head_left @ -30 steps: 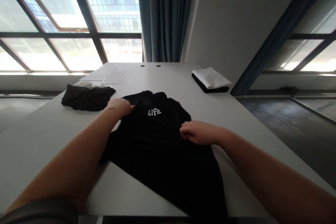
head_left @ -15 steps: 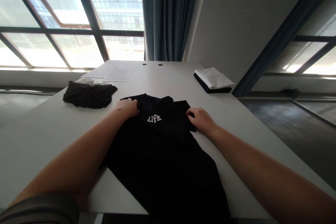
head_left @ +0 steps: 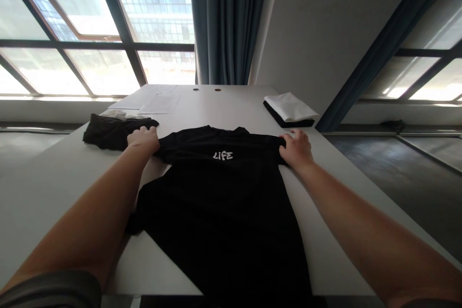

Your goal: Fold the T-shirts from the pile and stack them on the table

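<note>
A black T-shirt (head_left: 231,202) with small white lettering on its chest lies on the white table (head_left: 346,231), collar away from me, its lower end hanging past the near edge. My left hand (head_left: 143,140) is closed on the end of the left sleeve, fingertips partly hidden. At the opposite side my right hand (head_left: 296,148) grips the right sleeve between thumb and fingers. The upper part is stretched fairly flat between both hands, while the lower left side is bunched. A crumpled black cloth (head_left: 104,132) lies just behind and beside my left hand.
A folded white cloth (head_left: 290,107) rests on a folded black one (head_left: 281,118) at the table's right edge. Papers (head_left: 159,104) lie at the far left. A blue curtain (head_left: 229,24), a window (head_left: 159,5) and a grey wall (head_left: 325,24) stand beyond.
My hands have moved apart, the left one leftward and the right one rightward. The shirt's sleeves and shoulders have been pulled wider, and its collar and lettering now lie straighter.
</note>
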A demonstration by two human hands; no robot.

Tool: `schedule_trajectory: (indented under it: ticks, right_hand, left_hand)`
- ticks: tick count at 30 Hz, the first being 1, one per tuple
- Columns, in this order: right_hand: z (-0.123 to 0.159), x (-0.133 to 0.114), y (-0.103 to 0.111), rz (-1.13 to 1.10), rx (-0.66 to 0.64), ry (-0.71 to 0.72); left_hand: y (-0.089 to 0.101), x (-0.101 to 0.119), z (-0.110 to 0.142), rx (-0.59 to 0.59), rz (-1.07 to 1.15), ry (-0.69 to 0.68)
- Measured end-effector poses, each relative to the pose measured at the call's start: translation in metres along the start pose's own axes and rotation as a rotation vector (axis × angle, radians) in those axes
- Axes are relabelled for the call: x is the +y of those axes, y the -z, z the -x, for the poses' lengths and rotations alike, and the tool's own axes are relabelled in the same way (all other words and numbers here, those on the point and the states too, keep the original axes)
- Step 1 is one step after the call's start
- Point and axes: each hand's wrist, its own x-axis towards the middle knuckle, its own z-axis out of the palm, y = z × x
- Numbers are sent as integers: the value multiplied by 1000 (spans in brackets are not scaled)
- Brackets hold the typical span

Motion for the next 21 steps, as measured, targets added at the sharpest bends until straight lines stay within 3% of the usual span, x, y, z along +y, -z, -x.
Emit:
schedule_trajectory:
  ticks: [2, 4, 6, 8, 11, 15, 18, 21]
  right_hand:
    - [4, -13, -6, -19, -18, 185]
    - [8, -25, -12, -60, -173, 324]
    - [11, -33, -15, -81, -378, 373]
    - [12, -34, -14, -99, -511, 398]
    - [10, -27, -7, -189, -533, 424]
    - [1, -18, -2, -176, -502, 237]
    - [-9, -13, -10, -16, -573, 42]
    - [-22, -7, -21, 43, -627, -41]
  left_hand:
    - [1, 21, 4, 56, 2, -73]
    - [-5, 45, 6, 84, 52, -242]
    - [-19, 65, 6, 2, 118, -376]
    - [-36, 76, 4, -133, 155, -411]
    - [-54, 78, 0, -265, 191, -408]
    - [-56, 70, -3, -306, 211, -416]
    - [-55, 67, -4, -288, 223, -411]
    - [-59, 67, -5, -250, 236, -382]
